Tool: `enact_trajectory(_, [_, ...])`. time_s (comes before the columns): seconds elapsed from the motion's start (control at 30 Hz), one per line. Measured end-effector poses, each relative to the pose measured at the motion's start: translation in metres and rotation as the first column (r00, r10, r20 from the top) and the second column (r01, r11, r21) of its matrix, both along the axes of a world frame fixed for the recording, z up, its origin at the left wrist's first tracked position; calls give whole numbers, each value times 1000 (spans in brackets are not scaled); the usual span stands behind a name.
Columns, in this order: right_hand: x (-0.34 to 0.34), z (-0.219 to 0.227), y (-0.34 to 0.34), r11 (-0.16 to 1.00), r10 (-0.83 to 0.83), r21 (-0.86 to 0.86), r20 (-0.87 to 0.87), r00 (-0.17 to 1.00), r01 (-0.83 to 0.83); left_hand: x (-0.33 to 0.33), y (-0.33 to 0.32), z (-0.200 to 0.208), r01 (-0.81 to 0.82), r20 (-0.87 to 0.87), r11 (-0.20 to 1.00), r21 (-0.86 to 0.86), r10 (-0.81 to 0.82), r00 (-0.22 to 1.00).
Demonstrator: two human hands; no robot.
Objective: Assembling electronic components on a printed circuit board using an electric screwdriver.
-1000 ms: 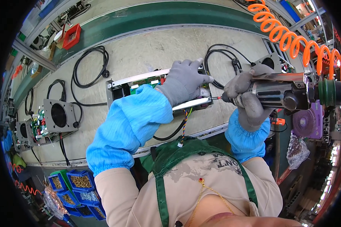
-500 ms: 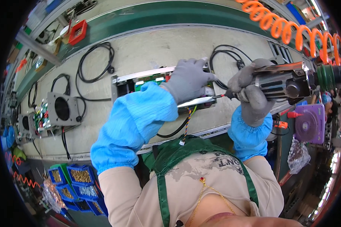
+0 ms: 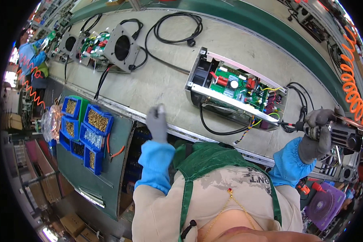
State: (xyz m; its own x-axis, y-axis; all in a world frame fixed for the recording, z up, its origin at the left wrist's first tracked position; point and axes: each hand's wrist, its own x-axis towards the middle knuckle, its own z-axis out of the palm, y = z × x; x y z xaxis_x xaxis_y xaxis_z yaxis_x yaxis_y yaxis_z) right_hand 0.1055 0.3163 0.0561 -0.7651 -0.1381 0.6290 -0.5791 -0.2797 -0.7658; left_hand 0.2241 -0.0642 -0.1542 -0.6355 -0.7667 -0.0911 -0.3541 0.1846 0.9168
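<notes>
My right hand point(image 3: 319, 133), in a grey glove and blue sleeve cover, is wrapped round a grey-black power screwdriver point(image 3: 343, 135). The tool lies level, its thin bit pointing left at the near right corner of a metal-framed electronic unit point(image 3: 230, 99). Whether the bit touches a screw there is too small to tell. A green circuit board with red and white parts shows inside the open frame. My gloved left hand point(image 3: 158, 126) is over the bench's front edge, slightly blurred, its fingers loosely extended with nothing visible in them. Coloured wires point(image 3: 246, 132) hang from the unit's near side.
Blue bins point(image 3: 97, 121) of brass and silver screws stand at left, beside red-handled pliers point(image 3: 113, 151). More units with fan plates point(image 3: 122, 47) sit up the bench. A black cable point(image 3: 177, 28) lies coiled behind. An orange coiled hose point(image 3: 353, 80) hangs at right; a purple fan point(image 3: 326, 205) is below.
My left hand has left the unit and moved left to the bench edge. The view has swung left, uncovering the unit and bins. My right hand still grips the power screwdriver.
</notes>
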Motion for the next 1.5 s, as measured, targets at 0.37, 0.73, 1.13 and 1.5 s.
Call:
enact_trajectory(0.37, [-8, 9, -11, 994, 98, 40, 13, 995, -98, 3, -51, -73, 140, 373, 848, -512, 72, 925])
enact_trajectory(0.73, [-86, 40, -13, 642, 666, -314, -222, 712, -699, -81, 61, 88, 161, -689, 936, 312, 106, 717])
enact_trajectory(1.13, [-151, -109, -7, 308, 818, -920, 127, 560, -241, -114, 77, 96, 69, -608, 996, 61, -18, 794])
enact_trajectory(1.5, [-62, -98, -10, 849, 388, -522, 718, 577, 79, -201, 40, 93, 321, -566, 943, -90, -314, 762])
